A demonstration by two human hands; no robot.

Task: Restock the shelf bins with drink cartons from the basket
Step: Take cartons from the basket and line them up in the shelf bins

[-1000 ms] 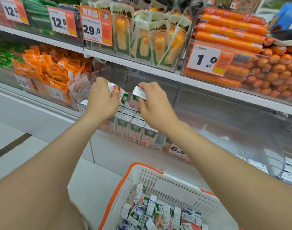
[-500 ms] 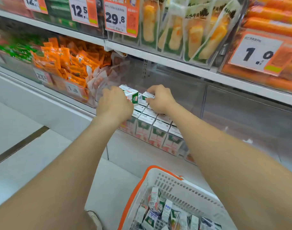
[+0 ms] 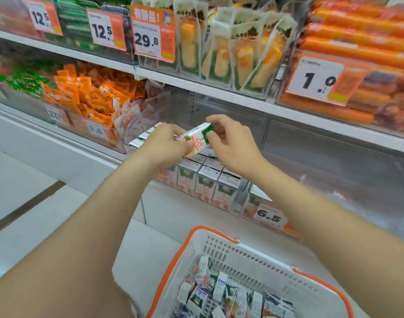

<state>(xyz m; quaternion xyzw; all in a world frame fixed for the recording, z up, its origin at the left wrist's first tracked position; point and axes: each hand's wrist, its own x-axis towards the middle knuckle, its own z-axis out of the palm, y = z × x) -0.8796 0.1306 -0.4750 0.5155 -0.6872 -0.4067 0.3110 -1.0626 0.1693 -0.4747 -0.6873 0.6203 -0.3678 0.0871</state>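
A small white, green and red drink carton point(image 3: 197, 139) lies tilted above the clear shelf bin point(image 3: 238, 193). My left hand point(image 3: 165, 144) grips its lower end. My right hand point(image 3: 230, 143) pinches its green upper end with thumb and forefinger. Below both hands, several upright cartons point(image 3: 206, 182) stand in rows inside the bin. The white basket with an orange rim point(image 3: 210, 253) sits at the bottom of the view, holding several loose cartons point(image 3: 219, 292).
A 6.5 price tag point(image 3: 269, 216) hangs right of the carton rows. Orange snack packets point(image 3: 86, 97) fill the bin to the left. The shelf above carries corn packs point(image 3: 233, 49) and orange sausages point(image 3: 357, 37). The clear bin point(image 3: 334, 166) to the right looks bare.
Earlier each hand set a carton down among the rows. Now both hands have lifted and hold one carton together above the bin. The camera has moved closer.
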